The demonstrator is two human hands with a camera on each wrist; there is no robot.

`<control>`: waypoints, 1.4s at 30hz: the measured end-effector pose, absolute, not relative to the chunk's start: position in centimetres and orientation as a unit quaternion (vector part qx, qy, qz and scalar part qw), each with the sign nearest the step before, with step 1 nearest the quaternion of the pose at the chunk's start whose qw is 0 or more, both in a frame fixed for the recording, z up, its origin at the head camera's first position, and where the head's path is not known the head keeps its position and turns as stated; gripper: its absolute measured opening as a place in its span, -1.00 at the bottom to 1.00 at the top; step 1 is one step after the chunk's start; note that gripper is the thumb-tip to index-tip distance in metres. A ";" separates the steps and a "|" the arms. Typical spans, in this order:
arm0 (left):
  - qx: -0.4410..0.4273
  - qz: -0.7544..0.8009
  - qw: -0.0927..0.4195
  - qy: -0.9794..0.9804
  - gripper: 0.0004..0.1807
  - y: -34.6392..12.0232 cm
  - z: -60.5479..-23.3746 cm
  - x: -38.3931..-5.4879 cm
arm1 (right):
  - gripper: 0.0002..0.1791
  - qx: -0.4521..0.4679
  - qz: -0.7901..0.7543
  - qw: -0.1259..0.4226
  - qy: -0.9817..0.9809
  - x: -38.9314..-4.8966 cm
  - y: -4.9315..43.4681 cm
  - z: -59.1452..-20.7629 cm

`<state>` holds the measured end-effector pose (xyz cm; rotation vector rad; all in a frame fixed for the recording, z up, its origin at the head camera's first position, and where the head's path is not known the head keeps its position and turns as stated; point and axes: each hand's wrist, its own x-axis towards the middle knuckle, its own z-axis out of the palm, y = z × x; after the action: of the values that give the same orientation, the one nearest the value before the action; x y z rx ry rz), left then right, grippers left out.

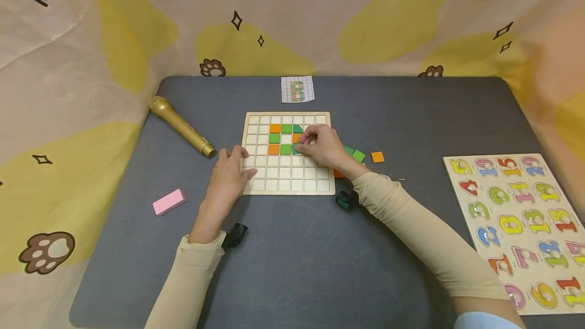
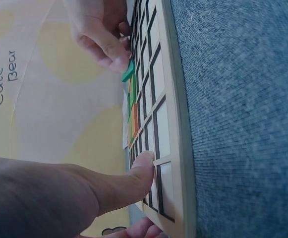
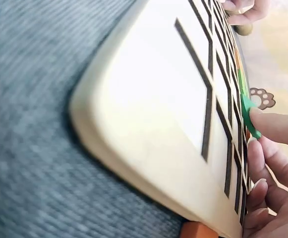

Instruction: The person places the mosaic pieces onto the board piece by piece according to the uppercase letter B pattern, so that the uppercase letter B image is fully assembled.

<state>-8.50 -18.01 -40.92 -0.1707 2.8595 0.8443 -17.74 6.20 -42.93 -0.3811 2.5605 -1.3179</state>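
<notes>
A person works over a pale grid board (image 1: 285, 172) on a dark table. The right hand (image 1: 324, 143) pinches a green tile (image 2: 128, 72) between thumb and fingertips, at the right end of the lowest row of the set tiles (image 1: 274, 149). The tile looks tilted, one edge raised. The left hand (image 1: 227, 171) lies relaxed at the board's left edge, thumb on top, fingers at the rim.

Let go now, the tile could catch on a grid ridge and sit crooked. Its turn could also be wrong, since the fingers cover much of its outline (the card (image 1: 297, 90) beyond the board is too small to read closely). The fingertips are crowded against the orange tile (image 1: 296, 138) just above, so a sideways push might knock that loose. The right wrist hangs close to the loose tiles (image 1: 358, 156); a low withdrawal could scatter them. If the left hand lifted, a firm press might slide the board.
</notes>
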 end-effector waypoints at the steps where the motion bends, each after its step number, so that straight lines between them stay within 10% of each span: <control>1: -0.057 0.281 0.077 0.955 -0.54 -18.0 -40.9 -8.5 | -0.89 -0.130 -0.449 0.118 0.876 -17.7 6.2 -42.9; 42: -0.061 0.284 0.090 0.953 -0.54 -18.1 -40.7 -8.6 | -0.79 -0.170 -0.385 0.170 0.891 -19.3 16.0 -42.4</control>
<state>-8.65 -18.06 -40.70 -0.1812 2.8321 0.8434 -19.32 15.98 -42.45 -0.4843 2.5309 -1.0952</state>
